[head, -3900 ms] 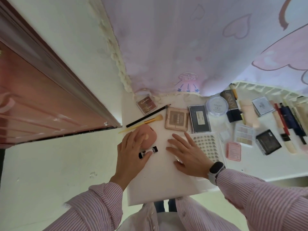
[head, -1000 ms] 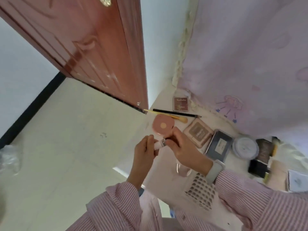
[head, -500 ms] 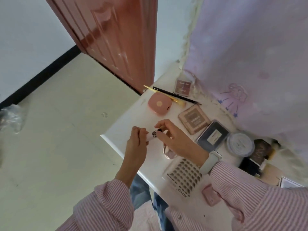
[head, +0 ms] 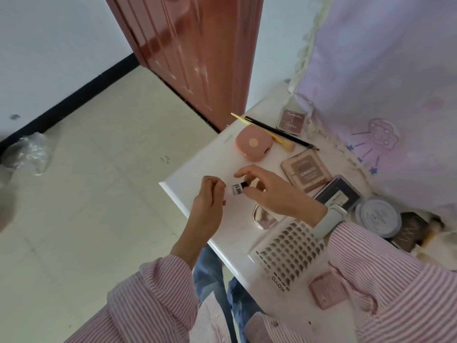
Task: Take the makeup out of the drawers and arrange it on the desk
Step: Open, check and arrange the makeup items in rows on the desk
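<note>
Between left hand [head: 209,201] and right hand [head: 269,191]: small white black-capped tube [head: 238,189].

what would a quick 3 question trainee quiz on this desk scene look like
1. True or false: both hands hold the small white tube with the black cap.
2. Which item lies nearest beyond the tube? A) pink compact B) round white jar C) lash tray
3. Fill in: the two brushes lie between the pink compact and the small ____ palette.

Key
1. True: the left hand grips the white end, the right hand pinches the cap end.
2. A: the pink compact; the round white jar and lash tray lie off toward the right sleeve.
3. Maroon: the brushes lie beside the maroon palette.
</note>
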